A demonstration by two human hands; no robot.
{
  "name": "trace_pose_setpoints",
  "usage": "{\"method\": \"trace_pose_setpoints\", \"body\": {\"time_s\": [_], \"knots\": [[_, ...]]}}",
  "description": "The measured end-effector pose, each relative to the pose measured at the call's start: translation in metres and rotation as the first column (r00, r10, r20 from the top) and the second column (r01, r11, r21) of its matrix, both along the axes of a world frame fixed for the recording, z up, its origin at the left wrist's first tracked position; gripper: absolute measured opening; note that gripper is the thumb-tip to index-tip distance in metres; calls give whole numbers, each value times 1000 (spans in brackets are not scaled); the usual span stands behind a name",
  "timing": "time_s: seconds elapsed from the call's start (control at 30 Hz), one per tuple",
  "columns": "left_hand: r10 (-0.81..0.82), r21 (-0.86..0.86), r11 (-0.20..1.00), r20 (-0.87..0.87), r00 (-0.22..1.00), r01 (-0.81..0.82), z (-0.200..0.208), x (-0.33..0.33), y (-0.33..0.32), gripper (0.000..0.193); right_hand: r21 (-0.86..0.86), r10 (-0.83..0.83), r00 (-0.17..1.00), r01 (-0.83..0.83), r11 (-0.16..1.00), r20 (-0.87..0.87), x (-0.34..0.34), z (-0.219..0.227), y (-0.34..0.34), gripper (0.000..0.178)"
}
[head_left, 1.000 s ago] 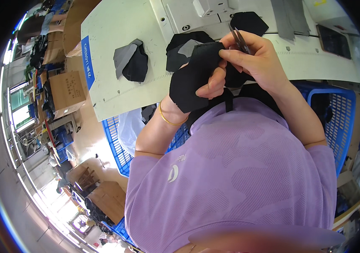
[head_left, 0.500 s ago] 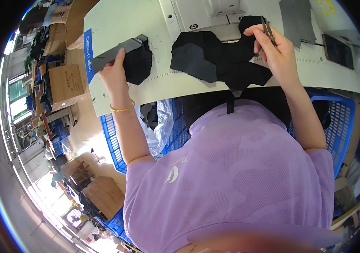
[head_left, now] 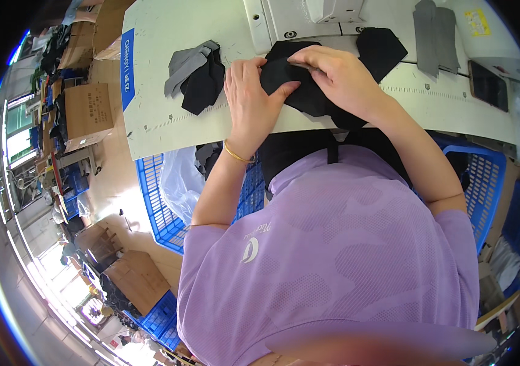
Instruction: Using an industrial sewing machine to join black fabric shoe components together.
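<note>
Black fabric pieces (head_left: 298, 91) lie overlapped at the table's front edge, under both my hands. My left hand (head_left: 251, 100) grips their left side, its thumb pressed on top and its fingers bent around the edge. From the right, my right hand (head_left: 342, 79) pinches the upper part of the same fabric with closed fingers. A thin greyish sliver shows beneath those fingertips; whether it is the small snips cannot be made out. Farther right, another black fabric piece (head_left: 382, 52) spreads past my right wrist. To the left, a black piece (head_left: 202, 88) rests with grey strips (head_left: 188, 64) over it.
The white base of a sewing machine (head_left: 296, 18) stands at the far side of the table (head_left: 156, 143). Grey fabric strips (head_left: 435, 36) and a dark phone (head_left: 488, 82) lie at right. Blue baskets (head_left: 161, 210) stand below the table edge, cartons (head_left: 86, 113) on the left floor.
My left hand has let go of the grey strip and moved right onto the black fabric. My right hand has come left and down to meet it; the snips it held no longer show clearly.
</note>
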State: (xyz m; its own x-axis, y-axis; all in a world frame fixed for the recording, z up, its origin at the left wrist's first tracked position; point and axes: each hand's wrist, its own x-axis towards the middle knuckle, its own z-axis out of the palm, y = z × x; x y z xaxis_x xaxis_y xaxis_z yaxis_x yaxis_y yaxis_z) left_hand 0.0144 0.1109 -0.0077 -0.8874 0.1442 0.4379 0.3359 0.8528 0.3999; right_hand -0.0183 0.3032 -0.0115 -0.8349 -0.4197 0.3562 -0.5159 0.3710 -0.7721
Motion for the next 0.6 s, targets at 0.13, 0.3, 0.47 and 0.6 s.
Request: {"method": "trace_pose_setpoints", "body": {"time_s": [0.13, 0.3, 0.47, 0.6], "knots": [[17, 101, 994, 110, 994, -28, 3, -3, -3, 40, -40, 28, 980, -20, 999, 198, -6, 5, 3, 29], [-83, 91, 993, 23, 996, 81, -5, -5, -11, 17, -41, 31, 984, -24, 999, 173, -6, 2, 3, 27], [-109, 56, 992, -98, 989, 115, 0, -10, -6, 15, -89, -3, 987, 17, 996, 163, -6, -6, 3, 26], [-160, 103, 978, -181, 970, 181, -3, 0, 4, 16, -127, -22, 997, 32, 991, 81, -9, -8, 2, 25]]}}
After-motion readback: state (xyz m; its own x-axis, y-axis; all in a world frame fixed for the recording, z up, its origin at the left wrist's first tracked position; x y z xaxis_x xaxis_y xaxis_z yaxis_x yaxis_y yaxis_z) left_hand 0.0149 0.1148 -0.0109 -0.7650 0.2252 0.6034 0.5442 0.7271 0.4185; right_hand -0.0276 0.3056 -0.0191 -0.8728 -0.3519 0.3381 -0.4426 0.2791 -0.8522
